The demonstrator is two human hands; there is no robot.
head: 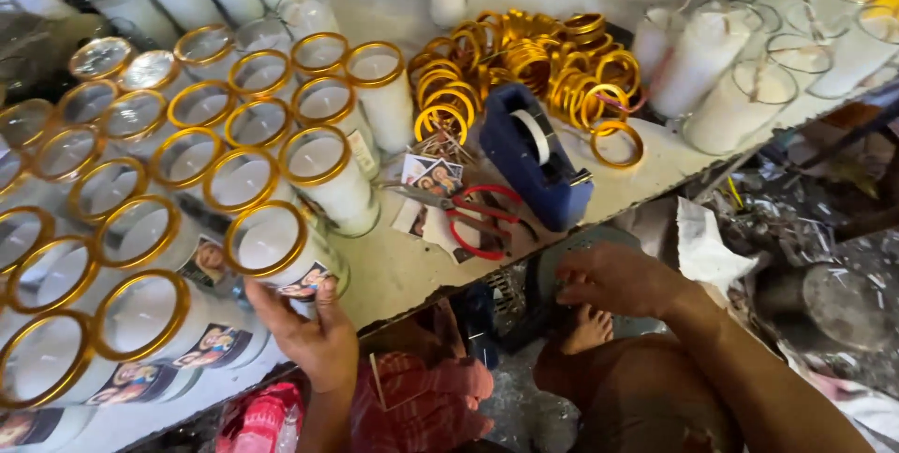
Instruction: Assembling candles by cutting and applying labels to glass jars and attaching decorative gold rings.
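Observation:
My left hand [309, 331] presses a small picture label against the side of a glass candle [281, 252] with a gold rim, at the table's front edge. Fingers and thumb are spread against the glass. My right hand [618, 277] hovers below the table edge near my knee, fingers loosely curled, holding nothing that I can see. Red-handled scissors [473, 219] lie on loose picture labels [433, 175] between the two hands. A blue tape dispenser [538, 158] stands just behind the scissors.
Several gold-rimmed glass candles [187, 158] fill the left of the table. A heap of gold rings [524, 64] lies at the back centre. Rimless candles [740, 102] lean at the right. Red cloth [421, 397] and debris sit below.

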